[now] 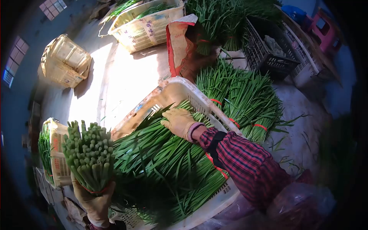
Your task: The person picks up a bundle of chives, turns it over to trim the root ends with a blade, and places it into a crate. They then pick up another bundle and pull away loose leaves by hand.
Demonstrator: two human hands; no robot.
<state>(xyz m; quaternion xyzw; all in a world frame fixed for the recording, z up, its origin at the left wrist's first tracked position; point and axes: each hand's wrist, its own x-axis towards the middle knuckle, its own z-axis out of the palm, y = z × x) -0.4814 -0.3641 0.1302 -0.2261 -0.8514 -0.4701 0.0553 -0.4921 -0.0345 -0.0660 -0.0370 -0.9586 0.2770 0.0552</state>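
Clearly, the largest thing on my remote feed is the pale floor (130,76), stretching out ahead of my left hand (92,201) and right hand (179,122), glaring with sunlight; far beyond the left one, a paned window (53,8) marks the room's edge. Under the right hand sits the long plastic crate (174,92), loaded with leafy green bundles (153,149). Just past its rim, to that hand's right, spare bunches (247,96) tied in red lie near a black crate (270,51). Smaller still, the held bunch (88,153) stands upright above my left palm, cut ends up, fingers wrapped around its base by a red band (94,191). The right hand, gloved, rests on stalks in the plastic crate; whether it pinches any, I cannot tell. I judge the step as steadying one bunch while tending the others; the next move calls for a firm left grip and gentle right fingers.
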